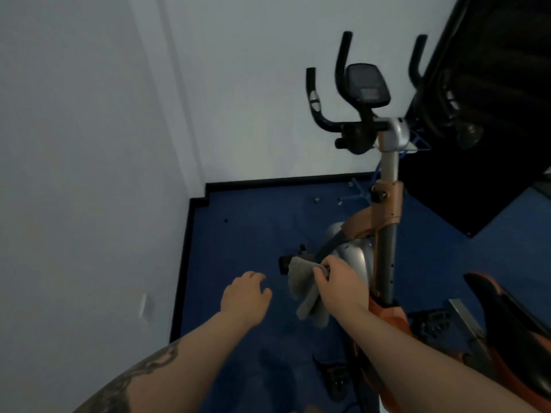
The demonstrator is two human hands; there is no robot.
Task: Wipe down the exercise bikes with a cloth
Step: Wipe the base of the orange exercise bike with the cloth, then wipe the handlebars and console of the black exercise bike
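An exercise bike (387,204) with an orange and silver frame stands right of centre, black handlebars and a console (366,84) at its top. My right hand (337,275) grips a grey cloth (307,293) beside the bike's silver lower housing (354,257), the cloth hanging down from my fingers. To the left, my left hand (246,296) hovers above the floor with loosely curled fingers, holding nothing. The bike's black and orange saddle (507,317) juts in at the right edge. Its pedals (334,380) show below my right forearm.
White walls close off the left and back, with a black skirting along the blue floor (253,228). A large black machine (492,99) stands at the upper right behind the bike. Small bolts and a blue wire stand (357,189) lie near the back wall.
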